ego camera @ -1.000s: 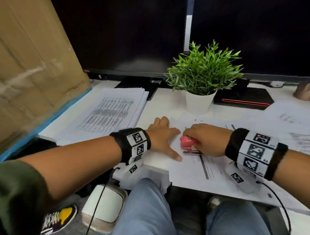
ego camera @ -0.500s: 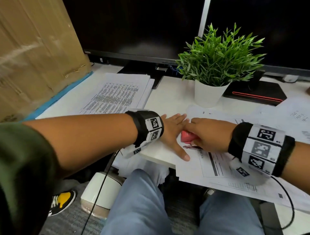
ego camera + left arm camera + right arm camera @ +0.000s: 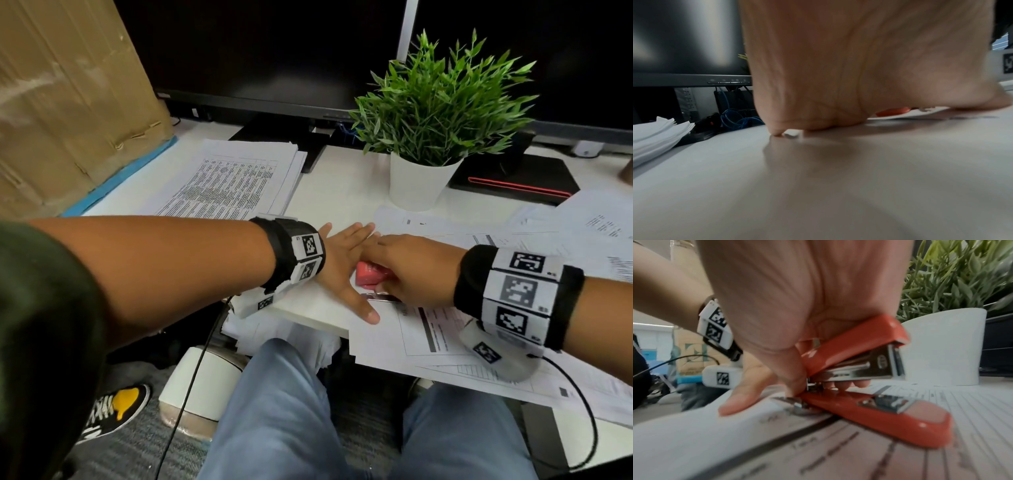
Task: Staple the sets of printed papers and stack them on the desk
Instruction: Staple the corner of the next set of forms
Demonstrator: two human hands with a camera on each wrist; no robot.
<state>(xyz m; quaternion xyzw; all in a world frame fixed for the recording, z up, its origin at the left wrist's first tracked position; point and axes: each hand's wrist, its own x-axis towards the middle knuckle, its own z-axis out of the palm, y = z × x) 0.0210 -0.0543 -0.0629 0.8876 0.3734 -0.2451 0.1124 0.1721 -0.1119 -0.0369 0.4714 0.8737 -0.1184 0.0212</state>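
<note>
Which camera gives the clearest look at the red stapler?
The right wrist view: the stapler fills the frame, its mouth open, base on the paper. In the head view the right hand hides most of it. The left wrist view shows only an orange sliver beyond the palm.

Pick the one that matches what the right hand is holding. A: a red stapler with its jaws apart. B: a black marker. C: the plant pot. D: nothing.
A: the right hand grips the red stapler, whose top arm is raised off its base above the printed papers.
</note>
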